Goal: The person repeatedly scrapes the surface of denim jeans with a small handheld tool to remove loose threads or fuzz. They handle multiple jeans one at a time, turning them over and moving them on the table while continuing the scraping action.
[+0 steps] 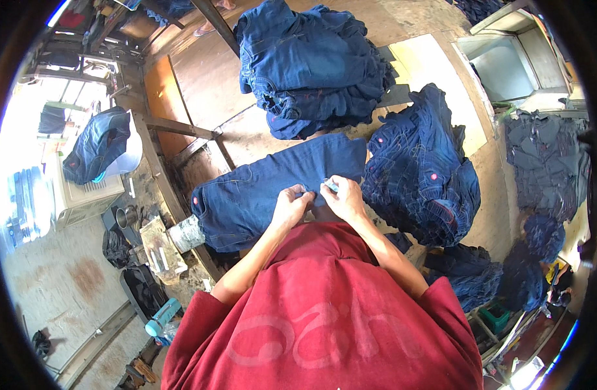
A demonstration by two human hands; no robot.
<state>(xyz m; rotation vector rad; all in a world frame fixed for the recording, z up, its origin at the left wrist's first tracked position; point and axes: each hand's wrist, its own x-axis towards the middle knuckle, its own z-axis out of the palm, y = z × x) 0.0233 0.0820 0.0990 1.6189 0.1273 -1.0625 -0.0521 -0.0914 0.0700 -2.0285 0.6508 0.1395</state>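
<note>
A pair of dark blue jeans (253,195) lies stretched crosswise in front of me, its waist end at the left with a small red tag. A pale, worn roll-like end (186,234) sticks out of that waist. Over the near edge of the denim, my left hand (290,207) is closed, fingertips pinched together; what they hold, if anything, is hidden. Just right of it, my right hand (345,199) is closed on a small pale blue piece (331,186), too small to make out its kind, above the jeans' right part.
A tall heap of folded jeans (311,62) stands at the far side. Another crumpled denim pile (425,172) lies close on the right. To the left are a metal cup (125,216), a stained tray (160,250) and a turquoise bottle (162,317). Dark garments (545,162) lie far right.
</note>
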